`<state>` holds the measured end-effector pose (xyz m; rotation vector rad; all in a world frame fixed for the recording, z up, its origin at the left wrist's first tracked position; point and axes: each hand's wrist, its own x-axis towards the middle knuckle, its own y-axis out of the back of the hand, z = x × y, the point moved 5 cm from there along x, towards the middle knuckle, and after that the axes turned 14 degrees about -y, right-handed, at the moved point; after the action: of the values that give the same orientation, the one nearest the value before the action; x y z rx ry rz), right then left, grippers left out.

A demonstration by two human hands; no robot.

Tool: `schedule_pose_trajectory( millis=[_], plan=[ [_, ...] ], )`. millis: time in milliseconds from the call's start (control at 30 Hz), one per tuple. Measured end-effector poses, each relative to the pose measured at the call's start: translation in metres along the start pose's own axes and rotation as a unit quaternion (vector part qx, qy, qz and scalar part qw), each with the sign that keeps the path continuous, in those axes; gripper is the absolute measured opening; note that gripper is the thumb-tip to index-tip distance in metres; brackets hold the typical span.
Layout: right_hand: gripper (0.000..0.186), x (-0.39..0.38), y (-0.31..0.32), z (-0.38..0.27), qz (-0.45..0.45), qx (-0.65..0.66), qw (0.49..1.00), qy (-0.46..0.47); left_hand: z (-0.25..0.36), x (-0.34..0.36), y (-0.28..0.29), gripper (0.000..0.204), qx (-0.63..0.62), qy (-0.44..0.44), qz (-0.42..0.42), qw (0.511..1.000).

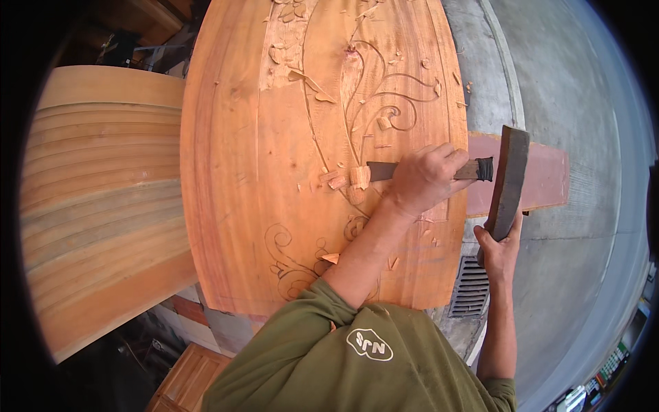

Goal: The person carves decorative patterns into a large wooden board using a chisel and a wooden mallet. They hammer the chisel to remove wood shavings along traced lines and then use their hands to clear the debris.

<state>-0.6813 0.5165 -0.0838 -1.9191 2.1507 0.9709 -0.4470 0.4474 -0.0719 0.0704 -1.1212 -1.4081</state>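
My left hand point(427, 177) is closed around the wooden handle of a chisel point(382, 170), which lies nearly level across the carved wooden panel point(226, 172). The dark flat blade points left, its edge against a curled wood chip point(359, 178) on a drawn line. Black wrapping point(484, 169) covers the handle's butt end. Off the panel's right edge, my right hand point(501, 251) grips a dark wooden bar-shaped mallet point(509, 175), held upright close to that butt. Scroll and leaf outlines point(395, 113) run over the panel, with part of the ground cut away near the top.
Loose shavings point(312, 86) are scattered over the panel. A ridged, lighter wooden piece point(113, 185) stands at the left. Beneath the mallet is a pinkish board point(546, 175); a floor grate point(469, 288) and grey concrete floor point(576, 275) lie at the right. A small panelled wood piece point(185, 378) sits lower left.
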Motion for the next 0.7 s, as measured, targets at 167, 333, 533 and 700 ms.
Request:
schedule_pose_trajectory(
  millis=[167,333,533,700],
  plan=[
    [0.056,0.011,0.01,-0.034,0.075,0.223,0.972,0.006,-0.005,0.003,-0.004,0.039,-0.006,0.015,0.015,1.0],
    [0.093,0.017,-0.011,-0.041,-0.032,-0.066,0.997,0.011,-0.012,0.001,-0.002,0.04,0.02,0.043,0.015,0.999],
    [0.07,0.037,-0.006,-0.041,0.021,0.248,0.968,-0.026,-0.01,0.008,0.003,0.041,0.021,0.044,0.044,0.998],
    [0.09,0.033,-0.004,-0.038,-0.059,0.001,0.998,0.01,-0.01,0.011,0.005,0.041,0.058,0.072,0.058,0.994]
  ],
)
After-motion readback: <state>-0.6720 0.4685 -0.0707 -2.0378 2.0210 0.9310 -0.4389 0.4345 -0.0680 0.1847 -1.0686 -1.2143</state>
